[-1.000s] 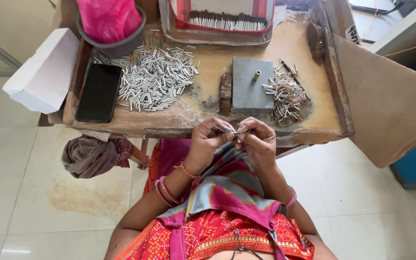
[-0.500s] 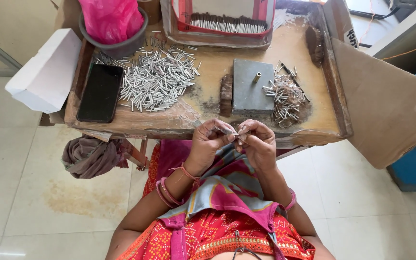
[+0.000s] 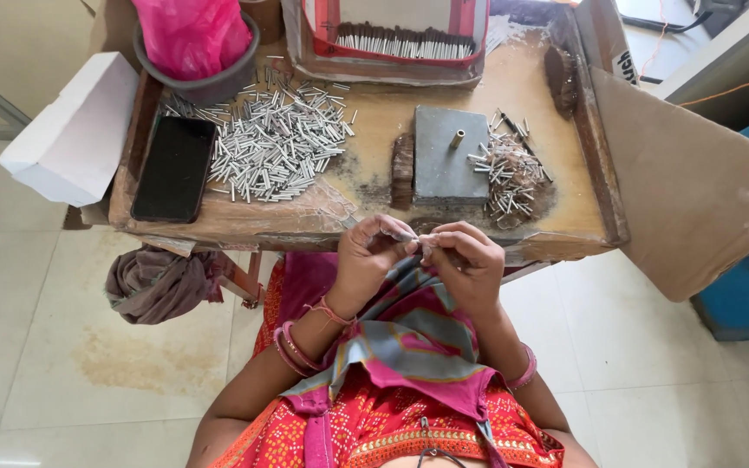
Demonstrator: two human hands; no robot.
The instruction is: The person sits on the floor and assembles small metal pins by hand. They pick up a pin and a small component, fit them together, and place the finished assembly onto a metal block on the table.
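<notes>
Silver tubes, black phone, pink bag, grey block.

head cam | looks straight down | near hands | low wooden table ahead

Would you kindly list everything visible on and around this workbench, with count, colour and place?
small tube: one, silvery, pinched between both hands at the bench's near edge
loose tubes: a large heap, silver, bench left of centre
used tubes: a smaller heap, silver and dark, bench right
metal block: one, grey, bench centre, with a brass peg upright on it
phone: one, black, bench left
tray of sticks: one, red-rimmed, far edge
tub: one, grey, pink bag inside, far left
box: one, white, off the left edge
cloth: one, brown, under the bench
cardboard sheet: one, brown, right
left hand: one, bangled wrist
right hand: one, bangled wrist
</notes>
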